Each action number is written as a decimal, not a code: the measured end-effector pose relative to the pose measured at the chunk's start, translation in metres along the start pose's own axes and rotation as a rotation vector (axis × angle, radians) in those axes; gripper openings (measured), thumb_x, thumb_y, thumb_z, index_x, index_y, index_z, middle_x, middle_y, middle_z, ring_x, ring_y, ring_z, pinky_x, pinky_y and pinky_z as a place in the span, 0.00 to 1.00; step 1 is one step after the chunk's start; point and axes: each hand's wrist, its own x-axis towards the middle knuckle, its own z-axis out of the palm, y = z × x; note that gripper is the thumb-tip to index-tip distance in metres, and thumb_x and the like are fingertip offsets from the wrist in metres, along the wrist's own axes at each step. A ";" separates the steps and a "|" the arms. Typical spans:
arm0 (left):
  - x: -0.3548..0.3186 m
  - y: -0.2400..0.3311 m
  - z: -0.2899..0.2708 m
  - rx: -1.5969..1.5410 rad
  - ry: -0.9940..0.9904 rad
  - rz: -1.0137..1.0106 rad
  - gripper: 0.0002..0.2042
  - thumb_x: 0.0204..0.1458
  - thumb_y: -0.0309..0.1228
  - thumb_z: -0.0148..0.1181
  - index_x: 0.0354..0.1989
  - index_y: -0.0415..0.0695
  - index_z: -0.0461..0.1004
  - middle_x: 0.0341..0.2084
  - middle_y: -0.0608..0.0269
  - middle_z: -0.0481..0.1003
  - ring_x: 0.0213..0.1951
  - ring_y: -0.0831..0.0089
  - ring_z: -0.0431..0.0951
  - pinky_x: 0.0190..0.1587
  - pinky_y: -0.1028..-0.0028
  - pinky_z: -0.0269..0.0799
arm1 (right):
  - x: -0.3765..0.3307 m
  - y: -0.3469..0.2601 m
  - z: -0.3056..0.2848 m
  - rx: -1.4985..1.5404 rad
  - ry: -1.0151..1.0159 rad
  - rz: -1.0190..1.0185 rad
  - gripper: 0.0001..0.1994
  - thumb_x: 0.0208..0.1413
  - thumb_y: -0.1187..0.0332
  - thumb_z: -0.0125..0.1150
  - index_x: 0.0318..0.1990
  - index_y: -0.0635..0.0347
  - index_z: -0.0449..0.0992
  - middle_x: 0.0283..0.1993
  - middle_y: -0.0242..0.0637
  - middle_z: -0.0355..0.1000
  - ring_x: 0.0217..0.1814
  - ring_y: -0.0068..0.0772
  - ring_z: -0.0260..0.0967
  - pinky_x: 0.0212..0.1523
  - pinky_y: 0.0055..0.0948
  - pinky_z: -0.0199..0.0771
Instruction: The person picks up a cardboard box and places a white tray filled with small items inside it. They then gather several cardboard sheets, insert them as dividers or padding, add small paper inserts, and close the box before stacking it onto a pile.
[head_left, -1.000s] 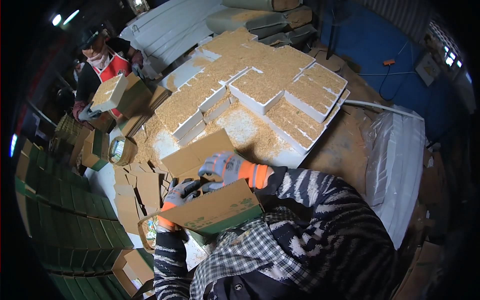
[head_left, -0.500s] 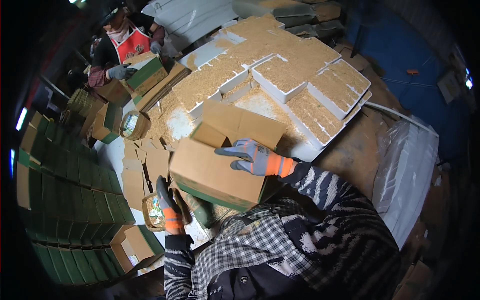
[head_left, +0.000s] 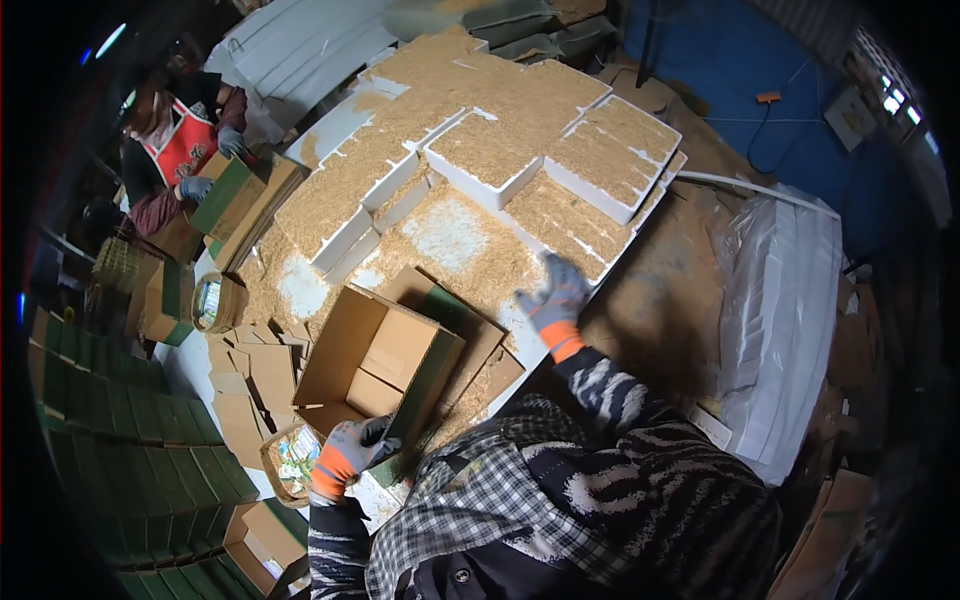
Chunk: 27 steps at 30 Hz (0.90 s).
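An open brown cardboard box (head_left: pixel 375 365) with a green outer side lies on the table in front of me, its flaps spread and its inside bare. My left hand (head_left: pixel 350 450), in a grey glove with an orange cuff, grips the box's near edge. My right hand (head_left: pixel 553 300), gloved the same way, is stretched out with fingers apart over the sawdust-covered table, touching nothing I can make out. White foam trays (head_left: pixel 480 160) filled with sawdust lie just beyond it.
Another person (head_left: pixel 180 150) in a red vest handles a green and brown box (head_left: pixel 235 200) at the far left. Flat brown cartons (head_left: pixel 250 380) and stacked green boxes (head_left: pixel 130 470) fill the left side. A pile of white sheets in plastic (head_left: pixel 790 320) lies at right.
The box has been turned over and now lies open side up. My right hand left the box and reached out toward the sawdust trays. My left hand stayed at the box's near edge.
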 end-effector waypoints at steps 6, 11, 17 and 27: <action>0.028 -0.004 -0.021 -0.220 -0.010 -0.083 0.14 0.50 0.36 0.62 0.37 0.37 0.79 0.29 0.54 0.80 0.33 0.70 0.81 0.37 0.73 0.73 | 0.032 0.269 0.034 0.012 0.056 0.471 0.51 0.44 0.52 0.71 0.69 0.59 0.44 0.65 0.46 0.56 0.56 0.47 0.61 0.51 0.42 0.69; 0.022 -0.007 -0.009 -0.076 0.641 0.150 0.10 0.51 0.26 0.59 0.41 0.39 0.77 0.39 0.56 0.78 0.45 0.62 0.77 0.50 0.68 0.70 | -0.007 0.204 0.018 0.846 0.001 0.327 0.30 0.53 0.70 0.62 0.63 0.63 0.59 0.63 0.43 0.59 0.58 0.44 0.62 0.53 0.35 0.70; 0.013 -0.038 0.007 -0.211 1.248 -0.129 0.20 0.54 0.24 0.55 0.57 0.43 0.68 0.61 0.49 0.62 0.63 0.55 0.60 0.64 0.63 0.54 | -0.042 0.135 -0.086 1.212 -0.171 0.687 0.30 0.55 0.72 0.59 0.65 0.58 0.56 0.61 0.41 0.62 0.59 0.40 0.64 0.51 0.40 0.73; 0.034 -0.075 0.049 -0.740 1.192 -0.076 0.28 0.60 0.39 0.50 0.65 0.38 0.55 0.64 0.49 0.57 0.66 0.59 0.54 0.66 0.70 0.48 | 0.102 -0.049 -0.141 0.252 -0.494 -0.734 0.16 0.56 0.72 0.51 0.53 0.56 0.68 0.67 0.56 0.54 0.67 0.58 0.55 0.62 0.39 0.59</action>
